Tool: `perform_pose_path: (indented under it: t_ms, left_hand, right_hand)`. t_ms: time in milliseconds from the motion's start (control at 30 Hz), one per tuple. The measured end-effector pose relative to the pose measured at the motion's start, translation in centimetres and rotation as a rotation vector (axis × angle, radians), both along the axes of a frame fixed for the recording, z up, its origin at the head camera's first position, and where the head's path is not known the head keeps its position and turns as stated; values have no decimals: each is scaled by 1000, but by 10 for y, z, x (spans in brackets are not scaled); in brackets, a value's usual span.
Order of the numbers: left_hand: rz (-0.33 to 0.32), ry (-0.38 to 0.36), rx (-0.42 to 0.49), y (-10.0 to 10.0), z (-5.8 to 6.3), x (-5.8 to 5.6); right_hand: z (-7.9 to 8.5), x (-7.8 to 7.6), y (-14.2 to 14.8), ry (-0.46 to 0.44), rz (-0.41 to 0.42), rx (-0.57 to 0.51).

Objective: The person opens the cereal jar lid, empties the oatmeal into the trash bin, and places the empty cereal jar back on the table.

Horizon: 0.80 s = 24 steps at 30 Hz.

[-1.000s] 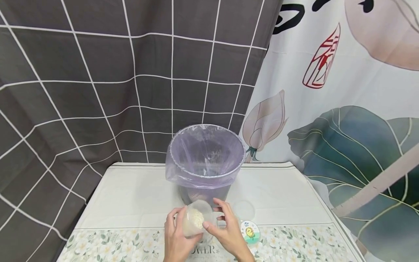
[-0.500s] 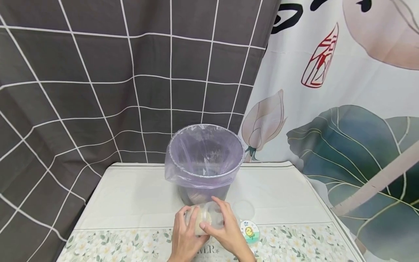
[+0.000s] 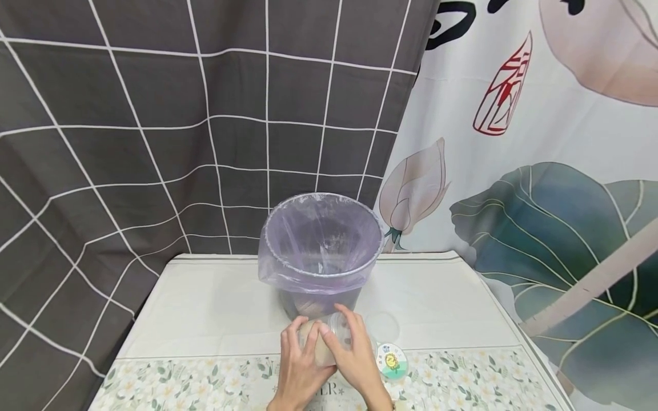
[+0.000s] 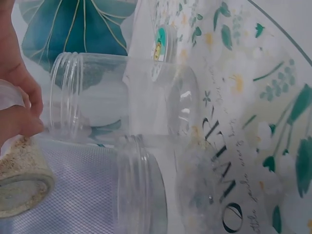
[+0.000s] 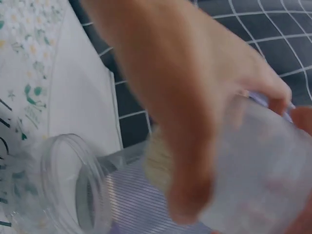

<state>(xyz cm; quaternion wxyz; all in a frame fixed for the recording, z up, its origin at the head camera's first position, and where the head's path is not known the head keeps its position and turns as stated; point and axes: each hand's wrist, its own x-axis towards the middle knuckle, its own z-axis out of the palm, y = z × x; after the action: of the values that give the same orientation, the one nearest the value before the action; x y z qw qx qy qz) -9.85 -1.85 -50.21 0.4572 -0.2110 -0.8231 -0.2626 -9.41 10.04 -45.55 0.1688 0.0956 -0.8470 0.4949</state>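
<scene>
A: Where are the person's hands?
B: Low in the head view, over the tablecloth (image 3: 216,337) and just in front of the bin with the purple liner (image 3: 321,282).

A: Is the left hand (image 3: 302,365) holding anything?
B: Yes, its fingers are curled round a translucent container (image 3: 323,353), gripping it from the left.

A: And the right hand (image 3: 356,357)?
B: That one grips the same container from the other side, its thumb laid on it and its fingers bent. The right wrist view is blurred there, so the exact contact cannot be told.

A: How does the container sit?
B: It is held tilted between the two hands. In the left wrist view, pale grains (image 4: 19,161) show inside it near the base.

A: What is close by?
B: Two clear jars (image 4: 102,92) (image 4: 131,195) with threaded necks, near the hands. To the right of the right hand, a round lid with a sunflower print (image 3: 392,361) lies on the cloth, with a clear disc (image 3: 384,326) just beyond it.

A: And behind?
B: A dark grid curtain (image 3: 154,114) and a white lotus-print curtain (image 3: 514,171).
</scene>
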Motion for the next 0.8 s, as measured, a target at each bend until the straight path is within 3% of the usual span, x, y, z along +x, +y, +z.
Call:
perform_pose_path:
  t_ms: [100, 267, 533, 800]
  left_hand:
    - [13, 16, -6, 3, 2, -1]
    - [7, -19, 19, 5, 3, -1]
    - [-49, -35, 61, 7, 7, -3]
    - [-99, 33, 28, 4, 8, -7]
  right_hand:
    - [-2, -3, -4, -8, -63, -24]
    - [-1, -4, -8, 67, -118, -67]
    - [3, -6, -10, 169, -112, -125]
    - [2, -6, -10, 261, -84, -125]
